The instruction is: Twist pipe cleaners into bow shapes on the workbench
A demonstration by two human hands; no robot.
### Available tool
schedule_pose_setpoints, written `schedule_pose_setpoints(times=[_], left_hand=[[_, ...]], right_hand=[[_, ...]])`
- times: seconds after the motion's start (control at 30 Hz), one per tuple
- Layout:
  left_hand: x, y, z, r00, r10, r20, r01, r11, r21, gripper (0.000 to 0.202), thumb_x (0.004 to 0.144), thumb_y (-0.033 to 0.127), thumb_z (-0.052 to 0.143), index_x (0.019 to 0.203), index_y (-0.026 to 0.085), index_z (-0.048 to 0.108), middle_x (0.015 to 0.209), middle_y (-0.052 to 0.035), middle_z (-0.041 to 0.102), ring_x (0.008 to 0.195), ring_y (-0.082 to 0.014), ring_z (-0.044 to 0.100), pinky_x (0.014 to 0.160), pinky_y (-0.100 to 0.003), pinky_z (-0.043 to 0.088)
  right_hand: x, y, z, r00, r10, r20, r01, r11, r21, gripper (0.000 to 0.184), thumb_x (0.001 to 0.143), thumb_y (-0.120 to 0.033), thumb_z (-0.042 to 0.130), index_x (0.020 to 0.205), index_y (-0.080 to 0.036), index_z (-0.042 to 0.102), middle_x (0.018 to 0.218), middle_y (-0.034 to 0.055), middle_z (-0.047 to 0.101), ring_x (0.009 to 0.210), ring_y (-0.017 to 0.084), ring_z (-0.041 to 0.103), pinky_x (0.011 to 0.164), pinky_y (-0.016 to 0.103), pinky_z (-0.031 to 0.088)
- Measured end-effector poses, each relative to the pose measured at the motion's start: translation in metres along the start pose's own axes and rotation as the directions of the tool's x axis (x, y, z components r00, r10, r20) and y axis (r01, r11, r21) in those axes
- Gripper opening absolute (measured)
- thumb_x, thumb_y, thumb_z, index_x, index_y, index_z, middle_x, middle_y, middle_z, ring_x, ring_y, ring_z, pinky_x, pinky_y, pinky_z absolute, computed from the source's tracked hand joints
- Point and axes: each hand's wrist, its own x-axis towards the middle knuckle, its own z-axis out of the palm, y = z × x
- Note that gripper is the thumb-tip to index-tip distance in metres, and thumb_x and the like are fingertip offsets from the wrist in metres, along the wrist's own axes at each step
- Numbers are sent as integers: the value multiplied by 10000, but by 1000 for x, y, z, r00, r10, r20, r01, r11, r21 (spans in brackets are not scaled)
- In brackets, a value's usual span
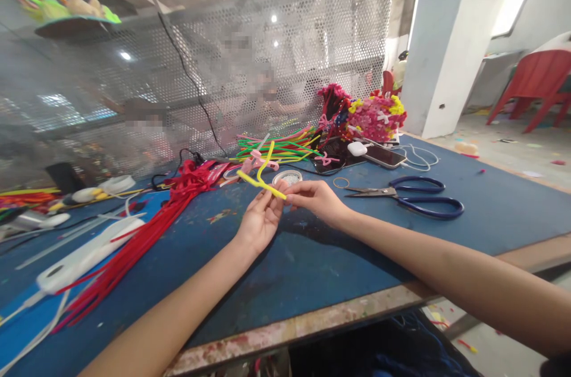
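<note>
Both my hands meet over the middle of the blue table, pinching a bent yellow pipe cleaner (260,181) that forks into two arms at its far end. My left hand (261,219) is closed around its lower part, palm turned up. With thumb and fingertips my right hand (314,198) grips the near end. Just behind the fingers sits a white roll of tape (288,176), partly covered by them. A pink glue gun (259,162) lies behind the yellow piece. To the right of my right hand rest blue-handled scissors (404,191), blades partly apart.
Red pipe cleaners (147,240) and a white power strip (89,252) with cords lie at left. Green and pink pipe cleaners (276,146), a phone (384,156), a white earbud case (357,148) and pink flower bunches (375,115) stand along the back, before a perforated metal screen (285,38).
</note>
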Motion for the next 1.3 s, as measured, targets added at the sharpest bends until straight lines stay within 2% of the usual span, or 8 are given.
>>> schedule_pose_setpoints(times=[0.23, 0.3, 0.4, 0.53, 0.7, 0.83, 0.97, 1.3], left_hand=[[5, -3, -6, 996, -88, -17, 89, 995, 51, 216, 831, -3, 410, 921, 57, 596, 659, -59, 675, 538, -97, 639, 487, -140, 530], [7, -2, -8, 994, -108, -18, 109, 993, 52, 193, 825, 3, 424, 871, 57, 603, 622, -50, 658, 499, -89, 618, 466, -146, 524], [9, 1, -8, 995, -97, -4, 97, 994, 40, 179, 846, 50, 428, 836, 81, 604, 634, -32, 651, 501, -68, 605, 490, -145, 526], [9, 6, -7, 996, -63, 67, 61, 998, 34, 183, 872, 133, 425, 880, 124, 608, 631, -2, 638, 562, -93, 627, 494, -185, 521], [8, 4, -8, 986, -10, 164, -10, 992, 122, 58, 795, 207, 569, 812, 166, 606, 648, 27, 621, 711, -137, 644, 555, -232, 518], [4, 1, -9, 966, 81, 245, -168, 918, 359, 137, 682, 232, 687, 762, 149, 614, 710, 6, 635, 725, -117, 615, 598, -210, 503], [1, -1, -9, 946, 153, 288, -285, 814, 506, 215, 652, 302, 707, 785, 153, 627, 733, -18, 664, 728, -129, 614, 617, -206, 490], [2, -3, -11, 942, 149, 302, -293, 802, 520, 211, 659, 308, 703, 785, 154, 636, 735, -30, 687, 711, -125, 622, 646, -207, 484]], right_hand=[[-1, -1, -1, 986, -150, 69, 159, 975, -154, 122, 612, -204, 708, 713, -139, 687, 738, 13, 657, 715, 120, 574, 687, 237, 436], [-1, -2, -1, 995, -96, 35, 100, 985, -141, 105, 631, -216, 696, 700, -139, 676, 691, 2, 641, 654, 105, 567, 627, 220, 437], [-1, -3, 0, 995, 71, -71, -69, 997, 26, 85, 707, -230, 642, 714, -145, 637, 631, -18, 612, 569, 81, 561, 530, 188, 434], [0, -4, -1, 946, 273, -172, -217, 933, 286, 83, 770, -166, 582, 693, -148, 557, 633, -8, 619, 563, 77, 588, 500, 167, 454], [0, -4, -4, 900, 384, -205, -287, 878, 384, 134, 828, -130, 498, 696, -146, 511, 572, -2, 594, 507, 61, 568, 492, 172, 490], [-1, -5, -6, 873, 428, -234, -300, 849, 435, 145, 816, -75, 495, 684, -127, 523, 491, -17, 544, 420, 33, 505, 434, 121, 467], [-1, -5, -7, 859, 449, -246, -309, 838, 450, 124, 783, -74, 547, 665, -112, 545, 462, -13, 534, 399, 40, 497, 401, 113, 458], [-1, -6, -7, 852, 451, -266, -295, 834, 467, 108, 763, -71, 562, 661, -104, 550, 456, -13, 531, 390, 41, 492, 415, 134, 466]])
